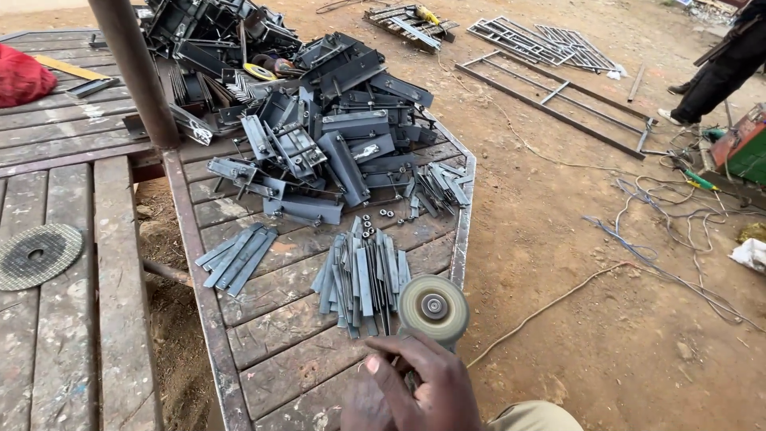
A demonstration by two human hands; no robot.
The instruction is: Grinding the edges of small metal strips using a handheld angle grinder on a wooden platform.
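Hand: one hand (415,387) shows at the bottom edge, low over the table (263,375); which of the two it is, I cannot tell.
Fingers: curled together (399,371) around the body of a grinder, thumb lying across the top; the grip itself is mostly hidden under the hand.
Grinder disc: the round grey disc (433,307) stands just above the fingers, its face turned up at the camera, hub in the middle, at the table's right edge.
Strips: a fan of flat metal strips (363,279) lies just left of the disc, nearly touching it; a smaller bundle (237,257) lies further left, well apart from the hand.
Nuts: a few small nuts (375,219) sit on the planks above the fan.
Heap: dark steel brackets (319,128) piled at the far end of the table, beside a rusty post (136,72).
Spare disc: a worn cutting disc (36,254) lies flat on the planks at far left.
Red bundle: a red cloth lump (22,76) at the top left corner.
Ground: bare earth to the right, with cables (678,215) trailing, welded frames (542,40) lying flat, and another person's dark-trousered legs (718,76) at the top right.
Box: a red and green box (746,148) at the right edge, contents not visible.
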